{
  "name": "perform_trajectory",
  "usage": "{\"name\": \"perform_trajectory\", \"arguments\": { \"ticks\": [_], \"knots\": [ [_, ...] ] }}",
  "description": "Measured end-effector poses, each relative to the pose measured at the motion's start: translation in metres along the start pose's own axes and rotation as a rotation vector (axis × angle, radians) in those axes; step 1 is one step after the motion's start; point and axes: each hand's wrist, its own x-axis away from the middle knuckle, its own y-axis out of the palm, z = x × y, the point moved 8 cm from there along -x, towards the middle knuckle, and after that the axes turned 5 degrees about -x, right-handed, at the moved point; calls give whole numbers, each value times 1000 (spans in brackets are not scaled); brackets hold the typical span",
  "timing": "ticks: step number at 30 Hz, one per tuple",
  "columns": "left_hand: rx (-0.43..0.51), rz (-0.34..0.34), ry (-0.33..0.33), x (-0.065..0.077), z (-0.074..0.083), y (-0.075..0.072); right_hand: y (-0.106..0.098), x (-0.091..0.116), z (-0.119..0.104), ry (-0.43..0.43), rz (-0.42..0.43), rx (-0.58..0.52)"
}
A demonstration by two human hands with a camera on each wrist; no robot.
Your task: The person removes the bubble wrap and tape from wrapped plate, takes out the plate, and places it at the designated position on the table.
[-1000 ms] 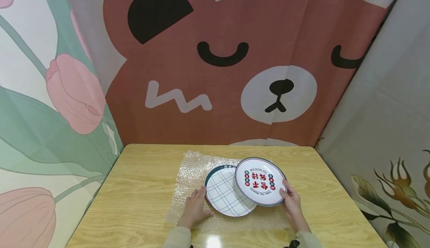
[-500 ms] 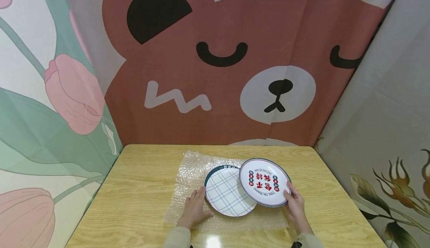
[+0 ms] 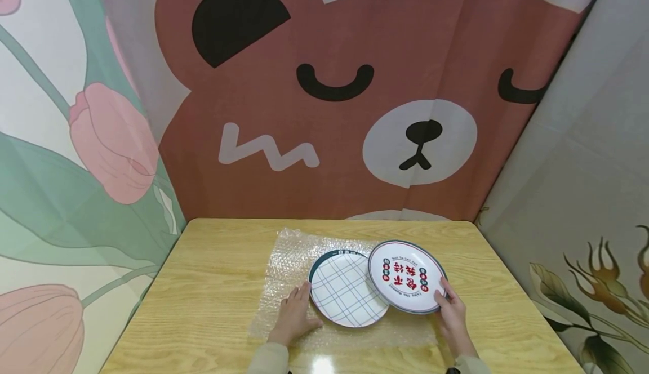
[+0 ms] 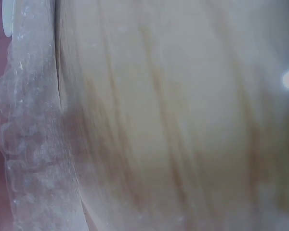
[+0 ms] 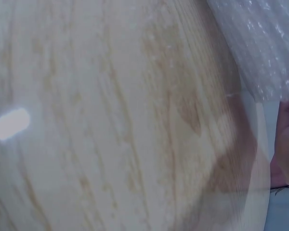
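Observation:
My right hand (image 3: pixel 451 310) pinches the lower right rim of a white plate (image 3: pixel 408 295) with red and green lettering, thumb on top. This plate is tilted and held up, overlapping the right side of a second plate (image 3: pixel 347 292) in the head view. That second plate has a blue grid pattern and a dark green band with lettering along its far edge; it lies on bubble wrap (image 3: pixel 286 255). My left hand (image 3: pixel 294 313) rests at its left rim, fingers extended and thumb spread to the side. Neither plate shows in the wrist views.
The bubble wrap sheet lies on a wood-grain table (image 3: pixel 213 284), its edge also in the left wrist view. A bear-print cloth (image 3: pixel 329 182) hangs behind the table's far edge. Patterned cloths hang on both sides. Light glares off the table's front.
My right hand has moved a little to the right with the lettered plate, uncovering more of the grid-patterned plate. My left hand has stayed in place.

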Motion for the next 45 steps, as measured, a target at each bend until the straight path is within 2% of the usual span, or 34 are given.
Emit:
{"name": "perform_trajectory", "arguments": {
  "ticks": [10,15,33,45],
  "knots": [
    [42,0,-15,-1,-1,1,-12,-5,-3,-42,38,32],
    [37,6,-14,-1,-1,1,-20,-5,-1,-33,77,27],
    [15,2,-16,0,1,1,-38,-3,-1,-40,111,-198],
    [37,1,-13,2,3,-3,-48,1,0,-26,150,-184]
  ]
}}
